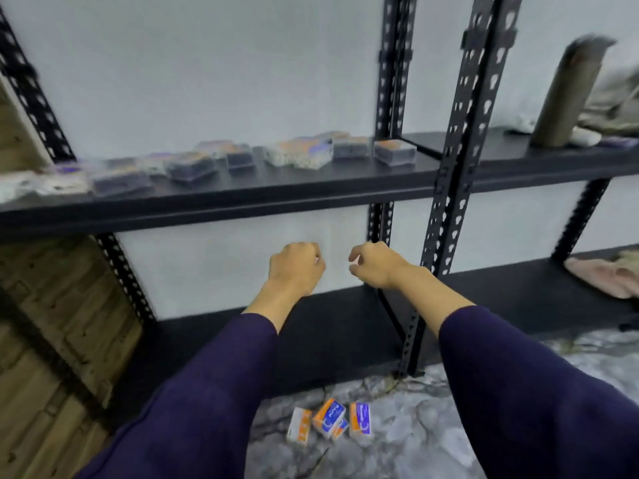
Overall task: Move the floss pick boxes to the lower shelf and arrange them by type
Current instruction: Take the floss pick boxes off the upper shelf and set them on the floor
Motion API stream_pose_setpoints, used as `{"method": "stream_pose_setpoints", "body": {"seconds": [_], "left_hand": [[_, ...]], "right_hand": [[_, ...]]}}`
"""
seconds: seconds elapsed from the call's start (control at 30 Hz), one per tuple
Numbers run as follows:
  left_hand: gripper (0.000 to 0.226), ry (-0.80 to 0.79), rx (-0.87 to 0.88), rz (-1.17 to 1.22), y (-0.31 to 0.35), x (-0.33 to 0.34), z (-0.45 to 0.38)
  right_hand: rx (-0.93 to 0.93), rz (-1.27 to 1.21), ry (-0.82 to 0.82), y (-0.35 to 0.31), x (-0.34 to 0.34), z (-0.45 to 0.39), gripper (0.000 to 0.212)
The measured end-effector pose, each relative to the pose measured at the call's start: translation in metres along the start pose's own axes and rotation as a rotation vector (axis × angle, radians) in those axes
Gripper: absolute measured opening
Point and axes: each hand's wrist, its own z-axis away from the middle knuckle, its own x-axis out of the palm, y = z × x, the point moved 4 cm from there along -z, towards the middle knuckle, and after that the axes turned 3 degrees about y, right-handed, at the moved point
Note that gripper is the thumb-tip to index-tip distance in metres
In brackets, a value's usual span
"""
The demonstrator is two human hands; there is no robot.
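A: Status?

B: Barely started, I'd say. Floss pick boxes (214, 160) sit in a blurred row on the upper shelf (242, 202), running from 9 o'clock to about 1 o'clock. Lower shelf (345, 326) under the hands holds none that I can see.

A: Hands?

B: Left hand (297, 267) at centre, fingers curled into a fist, holding nothing visible. Right hand (375, 266) just beside it at 3 o'clock, fingers curled too; can't tell if it pinches anything. Both hang between the shelves, touching neither.

A: Floor?

B: Four small orange-and-blue cartons (330, 423) at 6 o'clock on the marbled floor (432, 426), bunched together. Contents unreadable.

A: Right bay?

B: Brown cylinder (567, 95) and pale cloth at 2 o'clock, pink cloth (601, 276) at 3 o'clock. Sorting by type is all still ahead.
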Motion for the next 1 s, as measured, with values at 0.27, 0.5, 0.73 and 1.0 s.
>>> {"method": "stream_pose_setpoints", "body": {"seconds": [0.27,0.5,0.73,1.0], "left_hand": [[0.027,0.246,0.103,0.056,0.038,-0.114,-0.039],[0.026,0.286,0.104,0.044,0.043,-0.124,-0.080],[0.042,0.235,0.077,0.015,0.031,-0.091,-0.134],[0.057,0.267,-0.073,0.206,0.008,-0.057,-0.174]], "right_hand": [[-0.095,0.059,0.251,-0.043,-0.115,-0.001,0.032],[-0.102,0.115,0.377,-0.035,-0.158,-0.031,0.020],[-0.041,0.169,0.444,-0.006,-0.162,-0.078,0.027],[0.137,0.127,0.622,0.028,-0.145,-0.114,0.060]]}}
